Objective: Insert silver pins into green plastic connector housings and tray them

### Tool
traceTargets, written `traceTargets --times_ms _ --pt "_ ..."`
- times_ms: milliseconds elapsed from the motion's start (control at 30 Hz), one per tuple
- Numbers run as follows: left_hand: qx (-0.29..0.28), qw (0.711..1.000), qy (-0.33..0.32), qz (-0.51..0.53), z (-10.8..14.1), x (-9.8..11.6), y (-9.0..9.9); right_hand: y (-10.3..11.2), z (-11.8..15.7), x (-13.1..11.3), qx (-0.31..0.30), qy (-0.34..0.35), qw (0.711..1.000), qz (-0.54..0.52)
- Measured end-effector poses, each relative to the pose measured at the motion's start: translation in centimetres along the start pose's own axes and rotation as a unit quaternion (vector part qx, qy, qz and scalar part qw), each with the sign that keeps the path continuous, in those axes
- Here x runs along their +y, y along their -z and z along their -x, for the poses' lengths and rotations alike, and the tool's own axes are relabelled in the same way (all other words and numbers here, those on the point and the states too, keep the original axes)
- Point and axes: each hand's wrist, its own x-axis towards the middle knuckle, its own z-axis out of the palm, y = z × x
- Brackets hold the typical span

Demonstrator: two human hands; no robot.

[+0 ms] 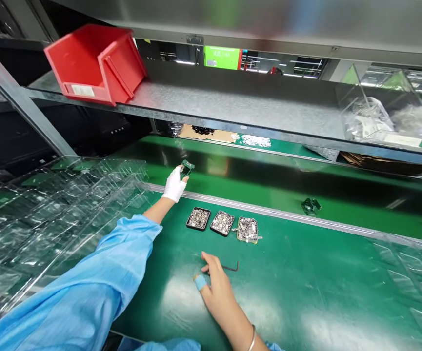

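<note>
My left hand [175, 184], in a white glove with bare fingertips, is stretched out past the metal strip and grips a small green circuit board [187, 168]. My right hand [216, 287] is bare, with blue tape on the thumb. It hovers over the green mat [291, 278] with thumb and fingers apart. Just beside its fingers lies a dark hex key [232, 267]. Beyond it stand three small square trays: two of small metal parts [198, 218] [222, 223] and one of larger silvery pieces [247, 229].
Clear plastic trays [68, 209] are piled at the left, and more [411, 273] lie at the right edge. Another small board [311, 206] sits beyond the metal strip [280, 213]. Above runs a metal shelf [240, 97] with a red bin [97, 66] and bagged items [371, 117].
</note>
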Motion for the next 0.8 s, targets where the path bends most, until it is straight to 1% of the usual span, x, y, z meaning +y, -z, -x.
traceTargets --times_ms 100,167,200,267,333,400,433,533,600,667,800 --pt "0.081 0.991 -0.106 0.001 1.2 0.7 -0.3 0.1 0.2 -0.2 -0.014 -0.002 1.0 -0.007" --pt "0.109 0.979 -0.172 0.007 2.2 0.9 -0.4 0.1 0.4 -0.3 -0.028 -0.007 0.999 -0.012" --pt "0.111 0.976 -0.187 0.008 2.5 0.9 -0.4 0.1 0.5 -0.3 -0.035 -0.01 0.999 -0.015" --pt "0.107 0.976 -0.189 0.002 3.0 0.8 -0.5 0.1 0.6 -0.4 -0.041 -0.015 0.999 -0.021" --pt "0.106 0.98 -0.17 -0.008 2.8 0.4 -0.5 0.0 0.7 -0.5 -0.038 -0.02 0.999 -0.025" --pt "0.104 0.984 -0.14 -0.013 1.9 -0.1 -0.6 0.1 0.7 -0.5 -0.039 -0.024 0.999 -0.028" --pt "0.095 0.989 -0.114 -0.014 1.1 -0.4 -0.6 0.1 0.6 -0.6 -0.043 -0.027 0.998 -0.028" --pt "0.045 0.999 -0.003 -0.016 -1.6 -1.6 -0.6 0.1 0.5 -0.5 -0.061 -0.031 0.997 -0.02" --pt "0.02 0.998 0.058 -0.021 -3.4 -2.5 -0.6 0.0 0.4 -0.4 -0.064 -0.032 0.997 -0.01" --pt "0.008 0.995 0.096 -0.025 -4.7 -3.5 -0.6 -0.1 0.4 -0.1 -0.063 -0.031 0.997 -0.001" --pt "-0.026 0.986 0.16 -0.027 -5.9 -4.9 0.1 -0.2 0.2 0.2 -0.057 -0.032 0.998 0.006"
